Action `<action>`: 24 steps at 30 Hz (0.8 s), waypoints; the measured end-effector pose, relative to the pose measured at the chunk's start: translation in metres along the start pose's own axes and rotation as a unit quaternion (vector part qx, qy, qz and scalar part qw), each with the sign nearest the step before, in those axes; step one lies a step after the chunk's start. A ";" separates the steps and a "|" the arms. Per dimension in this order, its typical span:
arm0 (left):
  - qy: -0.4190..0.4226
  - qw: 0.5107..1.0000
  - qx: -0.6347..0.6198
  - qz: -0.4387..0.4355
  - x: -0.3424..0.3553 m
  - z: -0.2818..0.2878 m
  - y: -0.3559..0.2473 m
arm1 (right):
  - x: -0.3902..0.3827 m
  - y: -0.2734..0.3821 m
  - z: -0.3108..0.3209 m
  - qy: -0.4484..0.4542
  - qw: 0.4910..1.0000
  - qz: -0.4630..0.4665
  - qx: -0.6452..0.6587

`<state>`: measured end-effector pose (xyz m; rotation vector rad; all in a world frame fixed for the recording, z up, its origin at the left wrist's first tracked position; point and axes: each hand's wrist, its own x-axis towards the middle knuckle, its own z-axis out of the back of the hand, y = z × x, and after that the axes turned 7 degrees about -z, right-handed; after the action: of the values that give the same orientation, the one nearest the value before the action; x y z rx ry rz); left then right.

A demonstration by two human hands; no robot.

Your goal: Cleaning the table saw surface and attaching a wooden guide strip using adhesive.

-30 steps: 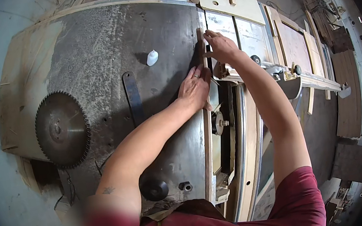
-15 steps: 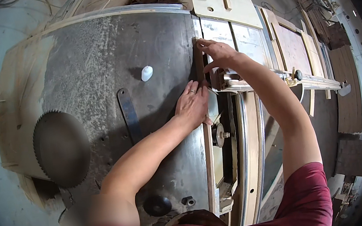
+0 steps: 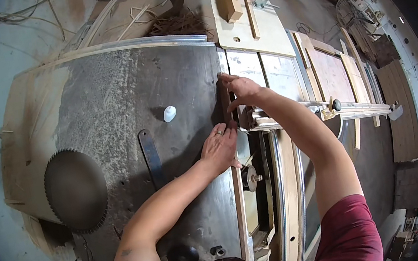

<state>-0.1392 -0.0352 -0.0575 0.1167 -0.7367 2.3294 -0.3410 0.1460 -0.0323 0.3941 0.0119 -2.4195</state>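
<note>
Along the right edge of the dark metal saw table (image 3: 198, 203) runs a narrow wooden strip (image 3: 241, 207). My left hand (image 3: 218, 149) lies over the strip about midway, closed on it with its fingers together and thumb on the near side. Farther along, my right hand (image 3: 244, 91) holds the far part with fingers and thumb set apart; its exact grip is partly hidden. To the right of my left hand, an arbor with a round flange (image 3: 251, 179) shows in the open gap beside the table. A large round saw blade (image 3: 76, 190), smeared in the middle, lies at the left.
A white plastic bottle (image 3: 169, 114) and a flat metal bar with a hole (image 3: 151, 156) lie on the table. Near me are a black knob (image 3: 182, 256) and a nut (image 3: 218, 251). A metal fence (image 3: 361, 108) extends right. Beyond sits a pale board (image 3: 238, 41) with a wooden block (image 3: 230, 1).
The view has tilted up, so everything sits lower in the picture. Both hands stay at nearly the same places on the wooden strip.
</note>
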 end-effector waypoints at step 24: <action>-0.141 0.949 -0.022 0.282 0.003 0.078 0.126 | -0.008 0.006 0.012 0.035 0.998 -0.058 -0.020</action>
<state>-0.2304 -0.1519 -0.0514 0.2508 -1.0756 2.8723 -0.3345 0.1452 -0.0182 0.4709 0.1160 -2.5150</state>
